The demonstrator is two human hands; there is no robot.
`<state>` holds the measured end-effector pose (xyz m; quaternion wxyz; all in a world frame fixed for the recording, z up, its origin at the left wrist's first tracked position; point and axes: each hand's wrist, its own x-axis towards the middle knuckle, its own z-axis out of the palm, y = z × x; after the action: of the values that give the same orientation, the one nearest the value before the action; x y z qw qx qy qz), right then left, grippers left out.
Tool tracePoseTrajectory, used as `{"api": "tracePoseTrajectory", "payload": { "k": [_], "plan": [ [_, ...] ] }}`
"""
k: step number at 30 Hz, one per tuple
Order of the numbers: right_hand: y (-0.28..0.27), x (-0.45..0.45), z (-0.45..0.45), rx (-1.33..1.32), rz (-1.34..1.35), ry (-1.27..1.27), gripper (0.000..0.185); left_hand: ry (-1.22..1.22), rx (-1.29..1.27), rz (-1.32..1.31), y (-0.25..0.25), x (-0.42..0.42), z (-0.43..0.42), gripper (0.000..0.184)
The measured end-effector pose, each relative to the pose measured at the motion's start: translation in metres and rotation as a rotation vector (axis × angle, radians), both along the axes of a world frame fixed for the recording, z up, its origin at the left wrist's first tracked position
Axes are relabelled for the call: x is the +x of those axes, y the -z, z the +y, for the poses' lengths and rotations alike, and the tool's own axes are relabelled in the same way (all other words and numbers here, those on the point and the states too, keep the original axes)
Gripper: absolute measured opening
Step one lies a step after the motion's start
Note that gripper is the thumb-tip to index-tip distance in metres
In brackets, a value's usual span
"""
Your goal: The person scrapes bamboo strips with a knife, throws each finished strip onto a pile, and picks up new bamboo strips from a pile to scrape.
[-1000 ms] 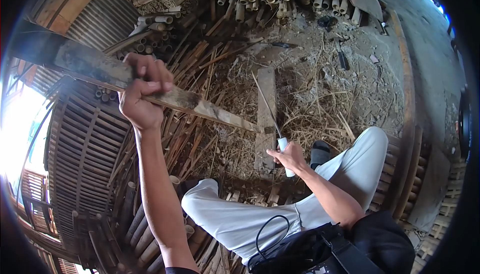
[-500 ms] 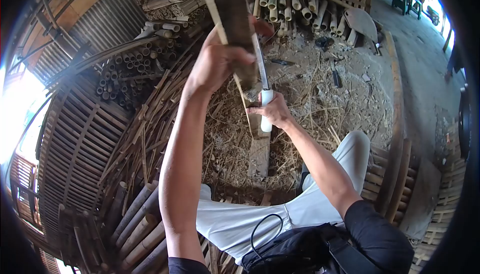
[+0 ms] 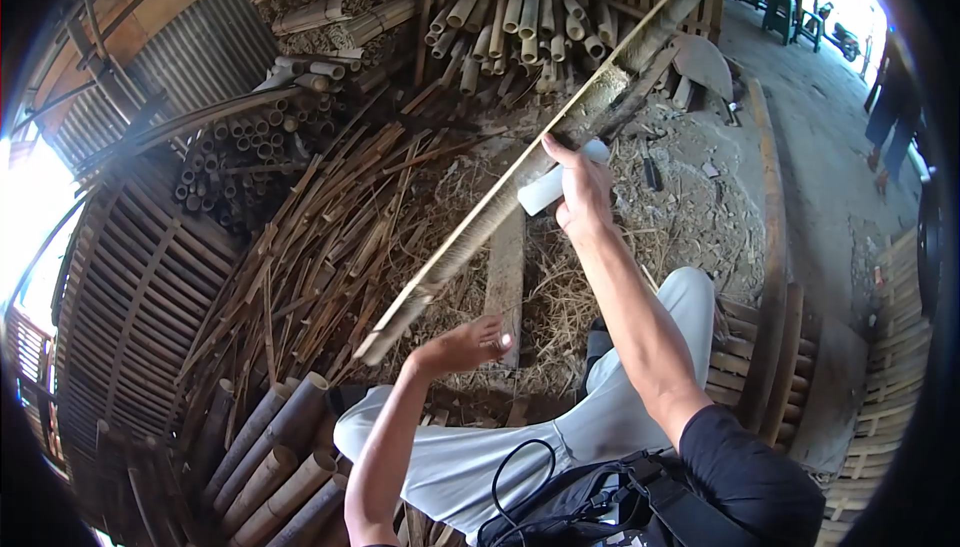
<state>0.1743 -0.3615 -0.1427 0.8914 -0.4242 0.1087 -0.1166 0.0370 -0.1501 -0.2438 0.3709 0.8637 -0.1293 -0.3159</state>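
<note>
A dusty floor [image 3: 705, 212], strewn with shavings, spreads across a workspace edged with bamboo. A slatted panel [image 3: 140, 282] leans along the left side, and a heap of split strips [image 3: 320, 232] sprawls between it and the middle of the floor. Round poles [image 3: 525, 22] are stacked at the far side with their cut ends facing near, while thicker bamboo stems [image 3: 270, 452] lie at near left. A person in light trousers [image 3: 450, 457] sits at the near side. Above the floor, a long flat length of bamboo [image 3: 480, 230] slants from near left to far right, its far end blurred. Beneath it, a narrow board [image 3: 506, 267] lies on the ground. The right hand [image 3: 585, 192] has its fingers wrapped around a white handle [image 3: 543, 190] just beside the middle of the length, thumb at the bamboo's edge; whether those fingers also grip the bamboo cannot be told. The left hand [image 3: 458, 346] hangs apart from the length, near the board's near end, its fingers loosely extended and close together. Beyond the right hand, a small dark-handled tool [image 3: 652, 174] lies on the floor.
</note>
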Motion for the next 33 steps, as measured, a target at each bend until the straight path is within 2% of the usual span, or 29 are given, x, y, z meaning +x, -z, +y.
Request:
{"api": "tracePoseTrajectory", "payload": {
  "k": [2,4,5,6,7,8,9,12,14,15,16,18,20,21,24,26,29,32,33],
  "plan": [
    [-0.003,0.002,0.001,0.056,0.12,-0.077,0.038,-0.247,-0.343,-0.007,0.001,-0.016,-0.001,0.102],
    [-0.014,-0.011,0.014,0.069,0.217,-0.033,0.045,-0.542,-0.743,-0.13,0.0,-0.007,-0.002,0.107],
    [-0.005,-0.011,0.019,0.12,0.188,-0.121,0.053,-0.692,-0.939,-0.19,-0.001,0.0,-0.002,0.11],
    [-0.011,-0.022,0.027,0.11,0.246,-0.097,0.052,-0.891,-1.031,-0.334,-0.007,0.008,0.0,0.091],
    [-0.005,-0.026,0.035,0.084,0.272,-0.112,0.049,-0.849,-1.095,-0.514,0.002,0.015,0.019,0.066],
    [0.001,-0.03,0.043,0.056,0.295,-0.13,0.047,-0.955,-1.362,-0.623,-0.018,0.01,0.017,0.049],
    [0.006,-0.035,0.05,0.084,0.314,-0.182,0.046,-1.001,-1.408,-0.789,-0.028,0.009,0.025,0.042],
    [0.048,-0.038,0.083,0.163,0.361,-0.298,0.041,-1.178,-1.273,-1.101,-0.038,0.006,0.058,0.039],
    [0.059,-0.053,0.094,0.232,0.4,-0.393,0.037,-1.335,-1.357,-1.157,-0.058,0.0,0.069,0.038],
    [0.063,-0.058,0.096,0.285,0.418,-0.499,0.035,-1.412,-1.378,-1.25,-0.088,-0.002,0.051,0.029],
    [0.069,-0.064,0.096,0.338,0.439,-0.605,0.033,-1.361,-1.43,-1.224,-0.097,-0.004,0.056,0.026],
    [0.113,-0.065,0.113,0.479,0.386,-0.732,0.02,-1.264,-1.532,-1.166,-0.109,-0.005,0.08,0.025],
    [0.113,-0.086,0.102,0.421,0.515,-0.811,0.016,-1.244,-1.416,-1.201,-0.127,0.006,0.092,0.026],
    [0.133,-0.091,0.099,0.435,0.544,-0.888,0.015,-1.226,-1.36,-1.22,-0.136,0.014,0.092,0.029],
    [0.164,-0.113,0.074,0.283,0.682,-0.948,0.013,-1.083,-1.254,-1.203,-0.162,0.025,0.083,0.031],
    [0.194,-0.116,0.055,0.029,0.68,-1.038,0.011,-1.05,-1.229,-1.173,-0.173,0.035,0.082,0.032],
    [0.234,-0.115,0.044,0.037,0.783,-0.871,0.013,-0.997,-1.181,-1.134,-0.192,0.049,0.07,0.033],
    [0.245,-0.108,0.032,0.008,0.832,-0.692,0.01,-1.022,-1.091,-1.123,-0.22,0.059,0.055,0.034],
    [0.252,-0.106,0.028,-0.007,0.841,-0.637,0.009,-0.952,-1.081,-1.089,-0.23,0.061,0.051,0.033]
  ]
}}
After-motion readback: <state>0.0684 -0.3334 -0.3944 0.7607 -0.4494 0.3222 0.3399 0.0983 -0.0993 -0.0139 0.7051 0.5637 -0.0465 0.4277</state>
